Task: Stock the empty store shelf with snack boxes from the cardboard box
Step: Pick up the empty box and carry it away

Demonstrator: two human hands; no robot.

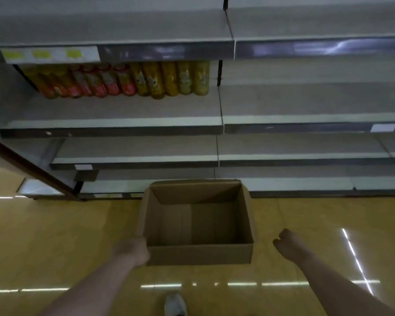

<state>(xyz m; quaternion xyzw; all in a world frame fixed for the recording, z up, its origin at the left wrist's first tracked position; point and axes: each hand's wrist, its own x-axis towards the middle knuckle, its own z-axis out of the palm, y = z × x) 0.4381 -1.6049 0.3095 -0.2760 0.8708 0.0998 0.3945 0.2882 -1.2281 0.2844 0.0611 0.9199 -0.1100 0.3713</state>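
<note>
While your left hand (132, 252) is gripping the cardboard box (198, 224) by its near-left corner, your right hand (287, 244) is hanging loosely curled, holding nothing; one-handed, it's risking tipping. No snack boxes showing inside; shelf (306, 103) sitting bare.

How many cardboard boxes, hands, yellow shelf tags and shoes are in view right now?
cardboard box: 1
hands: 2, left hand and right hand
yellow shelf tags: 3
shoe: 1
Total: 7
The snack packs on the shelf are too blurred to count.
</note>
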